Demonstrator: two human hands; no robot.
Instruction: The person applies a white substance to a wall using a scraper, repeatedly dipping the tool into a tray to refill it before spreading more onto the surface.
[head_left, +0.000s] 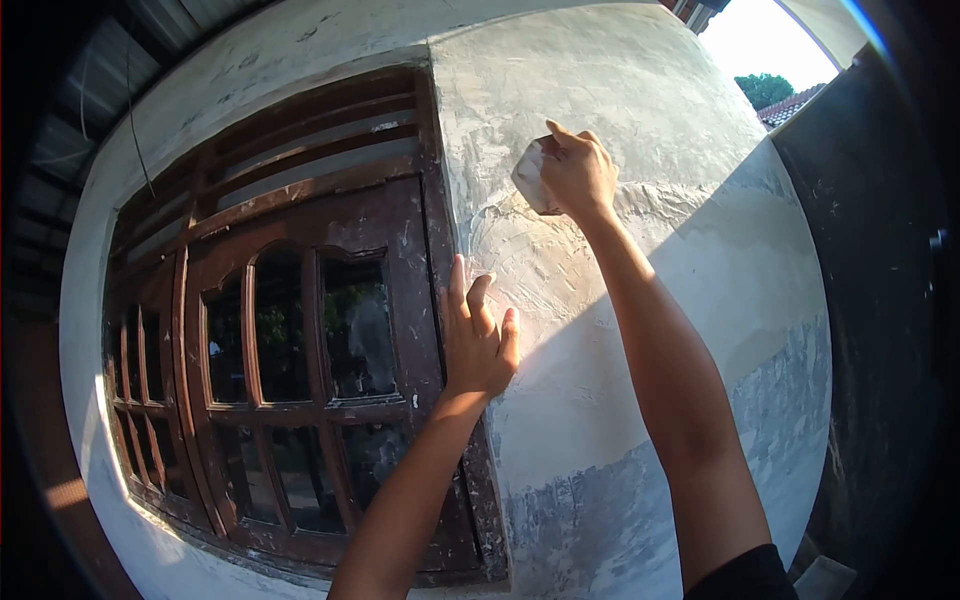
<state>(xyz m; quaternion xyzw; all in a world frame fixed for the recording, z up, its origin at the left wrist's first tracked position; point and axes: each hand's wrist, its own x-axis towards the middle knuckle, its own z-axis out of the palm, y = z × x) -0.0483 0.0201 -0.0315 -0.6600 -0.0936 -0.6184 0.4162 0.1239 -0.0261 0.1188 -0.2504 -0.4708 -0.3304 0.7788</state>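
My right hand (580, 172) is raised against the plastered wall (680, 265), its fingers closed around a flat putty scraper (532, 178) smeared with whitish filler. The blade lies close to the wall, over a rough band of plaster at the upper right of the window. My left hand (480, 335) is lower, fingers spread, beside the right edge of the brown wooden window frame (432, 215). Nothing shows in it. Between the two hands, the sunlit plaster (540, 255) has raised ridges and uneven streaks.
A brown window shutter (300, 225) with several glass panes fills the left side, below slatted vents (310, 150). A thin wire (135, 120) hangs at the upper left. On the right stands a dark wall (870, 250). Sunlight and shadow meet diagonally across the plaster.
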